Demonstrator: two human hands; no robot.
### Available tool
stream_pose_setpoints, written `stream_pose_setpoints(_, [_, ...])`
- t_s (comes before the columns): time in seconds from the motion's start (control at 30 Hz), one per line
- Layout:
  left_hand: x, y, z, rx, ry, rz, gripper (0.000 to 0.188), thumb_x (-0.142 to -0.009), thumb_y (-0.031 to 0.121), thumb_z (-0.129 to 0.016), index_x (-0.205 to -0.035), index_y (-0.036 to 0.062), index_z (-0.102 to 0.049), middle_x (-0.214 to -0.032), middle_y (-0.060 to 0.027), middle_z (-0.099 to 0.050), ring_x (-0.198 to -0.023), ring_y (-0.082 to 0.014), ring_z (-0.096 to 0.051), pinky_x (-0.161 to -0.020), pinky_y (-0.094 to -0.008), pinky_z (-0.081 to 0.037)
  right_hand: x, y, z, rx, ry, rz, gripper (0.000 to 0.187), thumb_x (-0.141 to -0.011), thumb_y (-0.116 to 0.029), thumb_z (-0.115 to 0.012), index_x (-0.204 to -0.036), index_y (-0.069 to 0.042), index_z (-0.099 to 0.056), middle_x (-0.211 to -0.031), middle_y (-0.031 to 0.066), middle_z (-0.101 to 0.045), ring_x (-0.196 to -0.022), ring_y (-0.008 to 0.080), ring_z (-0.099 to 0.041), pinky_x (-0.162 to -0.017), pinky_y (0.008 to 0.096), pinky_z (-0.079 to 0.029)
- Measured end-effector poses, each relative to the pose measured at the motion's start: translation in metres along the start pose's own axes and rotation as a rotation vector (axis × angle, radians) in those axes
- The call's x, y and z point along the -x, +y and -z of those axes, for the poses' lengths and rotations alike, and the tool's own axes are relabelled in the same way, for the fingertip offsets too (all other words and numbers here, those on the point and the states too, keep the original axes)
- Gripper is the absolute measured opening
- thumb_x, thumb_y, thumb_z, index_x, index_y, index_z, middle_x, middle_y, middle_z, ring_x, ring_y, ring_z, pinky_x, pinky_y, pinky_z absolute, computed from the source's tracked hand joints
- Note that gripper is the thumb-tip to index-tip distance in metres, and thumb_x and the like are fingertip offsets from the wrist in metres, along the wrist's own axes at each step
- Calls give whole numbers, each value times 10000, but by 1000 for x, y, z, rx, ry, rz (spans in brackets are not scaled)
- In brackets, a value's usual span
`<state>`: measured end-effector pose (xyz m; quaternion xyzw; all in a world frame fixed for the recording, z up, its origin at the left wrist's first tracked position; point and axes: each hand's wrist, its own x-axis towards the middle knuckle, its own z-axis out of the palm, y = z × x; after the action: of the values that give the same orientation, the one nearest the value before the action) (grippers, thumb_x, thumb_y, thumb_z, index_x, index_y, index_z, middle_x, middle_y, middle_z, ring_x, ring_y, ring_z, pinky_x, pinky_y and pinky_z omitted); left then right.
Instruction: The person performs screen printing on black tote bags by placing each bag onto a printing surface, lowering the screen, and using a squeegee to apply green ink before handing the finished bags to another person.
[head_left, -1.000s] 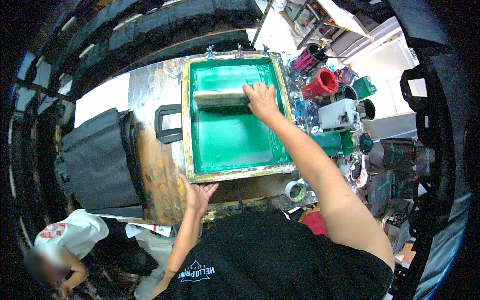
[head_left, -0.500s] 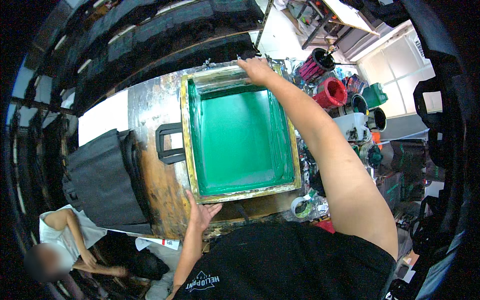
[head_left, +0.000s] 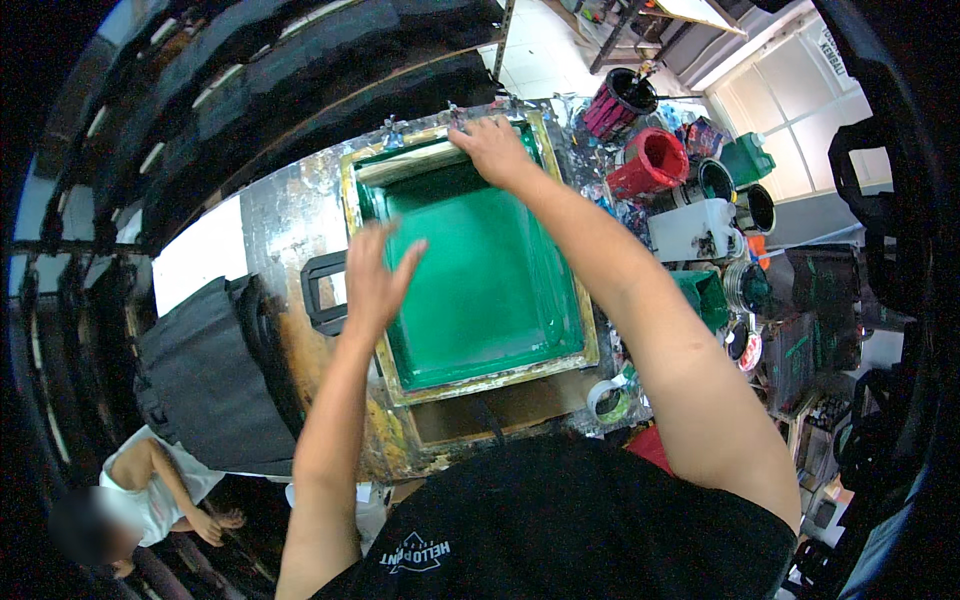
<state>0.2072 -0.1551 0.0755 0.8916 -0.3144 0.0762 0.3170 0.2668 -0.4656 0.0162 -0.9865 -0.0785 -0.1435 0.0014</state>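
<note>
A screen-printing frame, yellowed wood with green ink coating its mesh, lies on the worktable. Inside its far end rests a squeegee with a wooden handle. My right hand is at the far rail, fingers bent over it next to the squeegee; the palm hides what lies beneath. Over the left rail hovers my left hand, somewhat blurred, thumb and fingers apart, holding nothing. A black bag's handle sticks out from under the frame's left side.
Folded black bags are stacked on the left of the table. Ink containers, including a red bucket and a white jug, crowd the right. A tape roll sits near right. Another person is at lower left.
My left hand has left the near rail and moved up over the left rail. The right hand has shifted slightly left along the far rail. The frame's far end now looks raised less.
</note>
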Motion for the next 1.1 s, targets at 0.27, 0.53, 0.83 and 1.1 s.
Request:
stream_pose_setpoints(0.27, [-142, -50, -49, -479, -363, -138, 674, -860, 649, -693, -980, -13, -673, -1004, -240, -689, -972, -410, -676, -851, -503, -531, 6, 22, 19, -97, -199, -92, 364, -737, -242, -862, -1070, -175, -730, -947, 81, -751, -993, 294, -712, -1000, 563, -421])
stream_pose_setpoints(0.53, [-119, -64, -61, -546, -185, -257, 584, -866, 641, -676, -860, 58, -660, -857, -130, -706, -852, -315, -707, -730, -431, -572, 18, 11, 16, -59, -208, -119, 311, -755, -227, -843, -1041, -193, -725, -946, 53, -741, -995, 282, -714, -1022, 605, -381])
stream_pose_setpoints(0.83, [-46, -30, -42, -497, -210, -222, 565, -836, 610, -724, -832, 49, -656, -837, -128, -704, -820, -301, -702, -707, -427, -569, 80, -29, 42, -65, -262, -129, 330, -764, -235, -846, -1064, -204, -713, -974, 33, -715, -1032, 254, -690, -949, 559, -397])
stream_pose_setpoints(1.1, [51, 1, -30, -393, -179, -244, 541, -794, 580, -778, -806, 62, -623, -769, -105, -639, -764, -296, -674, -674, -427, -549, 173, -79, 72, -140, -285, -132, 315, -759, -189, -822, -1055, -183, -713, -1014, 67, -690, -1095, 294, -651, -968, 584, -383])
